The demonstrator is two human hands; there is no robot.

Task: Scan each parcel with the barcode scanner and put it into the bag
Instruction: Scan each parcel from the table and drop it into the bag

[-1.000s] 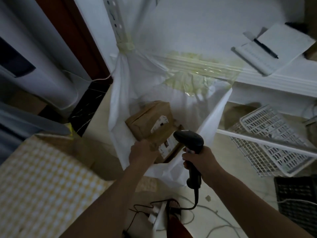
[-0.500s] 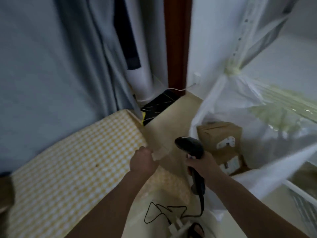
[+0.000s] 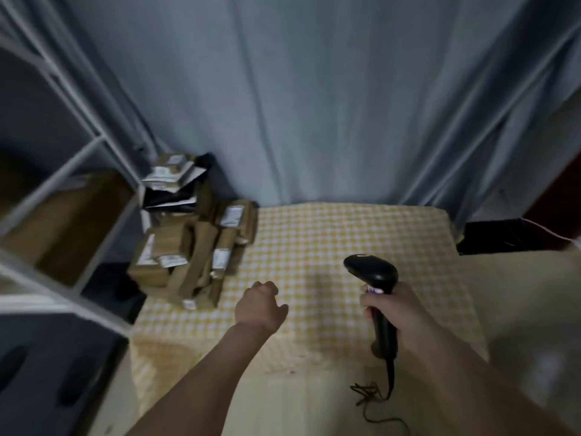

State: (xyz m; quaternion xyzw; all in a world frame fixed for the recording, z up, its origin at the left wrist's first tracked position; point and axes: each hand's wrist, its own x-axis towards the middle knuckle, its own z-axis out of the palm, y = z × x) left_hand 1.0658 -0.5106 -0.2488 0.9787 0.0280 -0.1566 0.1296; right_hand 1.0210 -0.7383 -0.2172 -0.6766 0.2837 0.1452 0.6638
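Parcels (image 3: 191, 247) sit heaped at the left edge of the checked table (image 3: 345, 234), left of centre in frame. The left hand (image 3: 261, 306) hovers loosely curled and empty near them; the right hand (image 3: 399, 313) grips the barcode scanner (image 3: 374, 278). Fetching the next parcel looks the step; the bag is out of view.

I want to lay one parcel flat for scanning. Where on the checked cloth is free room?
The yellow checked cloth lies bare from the pile of brown cardboard parcels rightward, past the left hand and the black barcode scanner. The cloth's left edge is crowded.
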